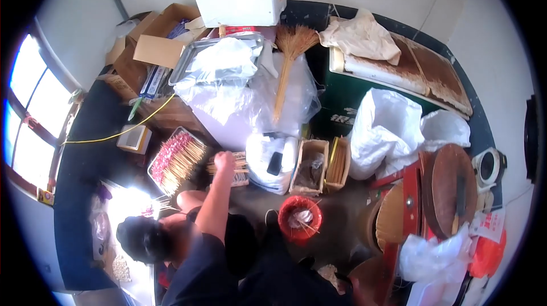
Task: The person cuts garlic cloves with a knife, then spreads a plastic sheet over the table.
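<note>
Neither of my own hands shows in the head view. Dark clothing and a shoe [271,217] are at the lower middle. To the left, a co-worker in a black cap [142,239] stretches a bare arm forward. That person's hand [225,160] looks closed over a box of thin wooden skewers [240,174]; what its fingers hold is too small to make out. Left of it stands a tray of skewers with red and pink pieces threaded on them [175,160]. More skewers [156,206] lie on a brightly lit surface nearer the co-worker.
A red bucket [300,235] with a bag and sticks stands on the floor. Behind it are a phone [274,163] on a white bag and a box of sticks [337,162]. A broom [285,78] leans at the back. Round wooden boards [450,192] stand right.
</note>
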`<act>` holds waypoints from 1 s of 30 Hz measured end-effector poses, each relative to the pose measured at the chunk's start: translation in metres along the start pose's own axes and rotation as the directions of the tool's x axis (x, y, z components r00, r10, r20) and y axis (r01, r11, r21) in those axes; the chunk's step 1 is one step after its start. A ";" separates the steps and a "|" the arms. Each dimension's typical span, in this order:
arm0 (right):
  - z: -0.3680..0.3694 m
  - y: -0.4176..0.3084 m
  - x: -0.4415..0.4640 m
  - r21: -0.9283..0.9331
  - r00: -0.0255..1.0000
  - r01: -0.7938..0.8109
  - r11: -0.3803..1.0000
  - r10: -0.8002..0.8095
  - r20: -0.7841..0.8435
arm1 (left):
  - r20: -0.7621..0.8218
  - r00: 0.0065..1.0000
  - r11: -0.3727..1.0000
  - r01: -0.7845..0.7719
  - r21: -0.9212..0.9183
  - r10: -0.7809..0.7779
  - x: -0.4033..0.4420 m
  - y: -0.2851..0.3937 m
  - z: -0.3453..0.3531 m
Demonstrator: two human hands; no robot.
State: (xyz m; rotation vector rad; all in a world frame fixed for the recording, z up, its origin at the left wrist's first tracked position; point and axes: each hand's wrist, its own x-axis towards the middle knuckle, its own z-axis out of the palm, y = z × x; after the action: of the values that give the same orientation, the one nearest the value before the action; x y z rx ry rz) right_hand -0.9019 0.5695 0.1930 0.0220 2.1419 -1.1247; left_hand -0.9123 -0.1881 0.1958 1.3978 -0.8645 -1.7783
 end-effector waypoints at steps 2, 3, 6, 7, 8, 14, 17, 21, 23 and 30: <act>0.017 -0.014 0.034 -0.160 0.998 0.001 0.987 0.010 0.065 | -0.101 0.994 0.999 -0.049 0.014 0.050 0.031 0.036 0.015; 0.026 -0.015 0.055 -0.239 0.995 0.005 0.971 0.018 0.095 | -0.124 0.992 0.995 0.038 0.088 -0.027 0.041 0.056 0.020; 0.043 -0.034 0.093 -0.455 0.982 0.015 0.890 0.072 0.173 | -0.052 0.983 0.984 0.177 0.006 -0.176 0.092 0.075 0.023; 0.051 -0.050 0.101 -0.436 0.989 0.142 0.889 -0.112 0.095 | -0.028 0.977 0.976 0.207 -0.068 -0.210 0.110 0.076 0.025; 0.059 -0.076 0.108 -0.437 0.990 0.136 0.889 -0.107 0.090 | -0.025 0.976 0.975 0.213 -0.065 -0.215 0.119 0.080 0.025; 0.108 -0.234 0.177 -0.072 0.983 -0.109 0.991 0.118 0.143 | 0.173 0.983 0.961 0.111 -0.254 -0.068 0.095 0.093 0.029; 0.142 -0.295 0.205 -0.005 0.953 -0.053 0.999 0.052 0.299 | 0.228 0.973 0.944 0.041 -0.328 0.037 0.006 0.104 0.037; 0.193 -0.382 0.218 0.290 0.887 -0.213 0.933 0.060 0.457 | 0.316 0.949 0.979 0.079 -0.189 -0.015 -0.083 0.083 0.037; 0.212 -0.420 0.224 0.390 0.849 -0.230 0.892 -0.012 0.528 | 0.355 0.933 0.978 0.131 -0.162 -0.066 -0.117 0.069 0.046; 0.244 -0.503 0.213 0.436 0.775 -0.086 0.896 -0.215 0.594 | 0.539 0.826 0.985 0.161 0.057 -0.166 -0.182 0.012 0.056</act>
State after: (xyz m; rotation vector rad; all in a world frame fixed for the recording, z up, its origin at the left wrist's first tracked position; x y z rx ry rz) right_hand -1.0818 0.0170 0.3353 -0.2025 1.2659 -1.4012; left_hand -0.9349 -0.0366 0.3093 0.9954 -1.0610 -2.3660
